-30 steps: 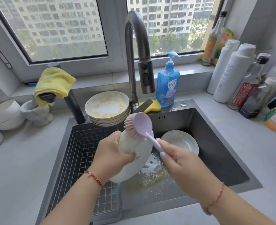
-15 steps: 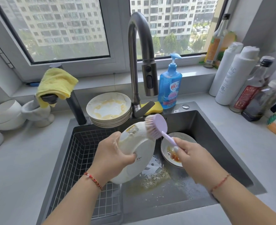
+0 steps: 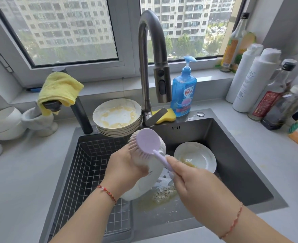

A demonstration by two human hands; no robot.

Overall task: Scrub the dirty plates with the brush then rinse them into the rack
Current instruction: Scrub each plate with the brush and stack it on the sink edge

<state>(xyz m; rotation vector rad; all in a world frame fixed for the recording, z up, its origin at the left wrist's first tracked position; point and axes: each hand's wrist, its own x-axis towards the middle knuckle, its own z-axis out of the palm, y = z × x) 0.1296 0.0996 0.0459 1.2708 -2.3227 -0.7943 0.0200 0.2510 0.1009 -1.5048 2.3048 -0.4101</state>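
Scrubbing the tilted plate (image 3: 145,179) over the sink (image 3: 232,155).
My left hand (image 3: 125,165) grips its rim, my right hand (image 3: 188,178) clamps the brush (image 3: 147,142); I'd sweep bristles firmly edge to edge.

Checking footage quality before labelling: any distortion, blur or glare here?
Head view: wide-angle bending bows the window frame and counter edges; daylight is soft and even, no harsh glare; the brush bristles look slightly smeared; the bottles at right are soft.

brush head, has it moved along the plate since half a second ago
Yes. The brush head has slid left along the held plate, from right of the faucet base to below it.
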